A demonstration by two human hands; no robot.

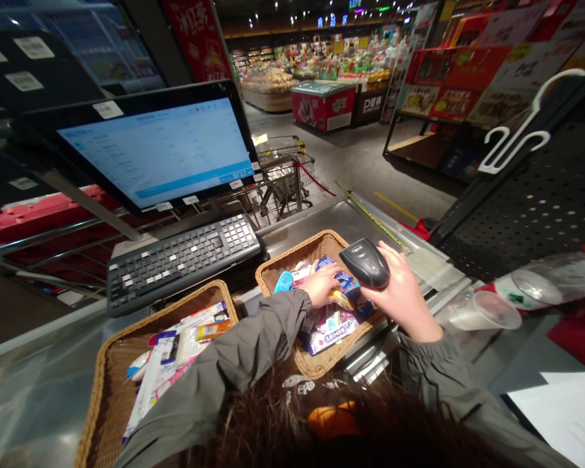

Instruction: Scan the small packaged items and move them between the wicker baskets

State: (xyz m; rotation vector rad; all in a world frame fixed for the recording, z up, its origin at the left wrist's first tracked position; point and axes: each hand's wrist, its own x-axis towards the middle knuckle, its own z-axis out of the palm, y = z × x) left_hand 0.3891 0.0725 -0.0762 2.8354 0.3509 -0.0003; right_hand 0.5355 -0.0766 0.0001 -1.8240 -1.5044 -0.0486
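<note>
My right hand (402,292) is wrapped around a black handheld barcode scanner (365,263), held above the right side of a wicker basket (316,368). Inside that basket, my left hand (319,284) has its fingers closed on a blue packet (347,284) with some yellow on it. Part of the packet is hidden by the fingers. Around it lie a light-blue item (283,281) and a white and purple packet (334,335). A second wicker basket (102,383), left of my left sleeve, holds several packaged goods, among them an orange packet (213,329).
A monitor (166,149) and a black keyboard (182,260) stand at the left of the metal counter (29,383). Plastic cups (487,312) and paper sheets (560,413) are at the right. Beyond the counter are a shopping cart (283,175) and a red freezer (322,107).
</note>
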